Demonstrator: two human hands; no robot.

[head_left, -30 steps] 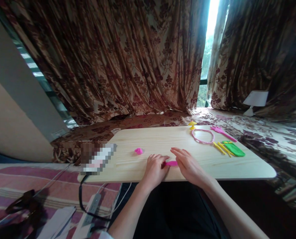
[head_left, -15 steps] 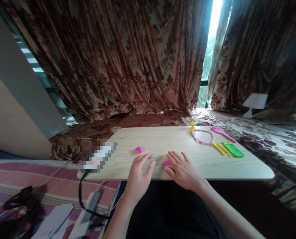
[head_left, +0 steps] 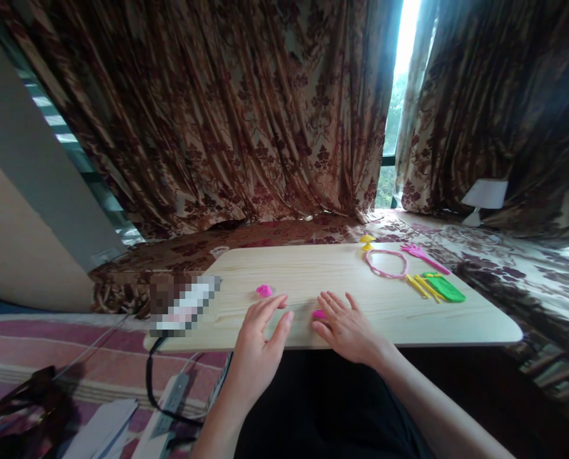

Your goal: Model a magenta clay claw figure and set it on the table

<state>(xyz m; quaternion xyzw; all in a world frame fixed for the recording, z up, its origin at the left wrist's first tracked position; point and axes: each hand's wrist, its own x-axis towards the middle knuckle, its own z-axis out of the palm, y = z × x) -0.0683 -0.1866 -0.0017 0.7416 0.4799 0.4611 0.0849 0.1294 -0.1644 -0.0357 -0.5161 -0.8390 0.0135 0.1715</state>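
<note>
My right hand (head_left: 344,324) lies flat, palm down, over a piece of pink modelling clay (head_left: 318,315) on the light wooden table (head_left: 294,264). Only the clay's left end shows; the rest is under the palm and fingers. My left hand (head_left: 264,331) hovers at the table's near edge, fingers apart and thumb out, with nothing in it. Just beyond its fingertips sits a small pink clay lump (head_left: 264,291). Toward the right of the table lie a pink clay ring (head_left: 367,262), yellow clay strips (head_left: 424,288) and a flat green clay piece (head_left: 444,288).
At the table's back stand a yellow mushroom-shaped piece (head_left: 367,241) and a pink hand-shaped piece (head_left: 425,257). A blurred-out device (head_left: 186,306) with a black cable rests at the left end. A power strip (head_left: 172,398) lies below left; a white lamp (head_left: 485,194) stands far right.
The whole view has shifted slightly. My right hand stays flat over the pink clay, and my left hand stays open beside it, a little farther left.
</note>
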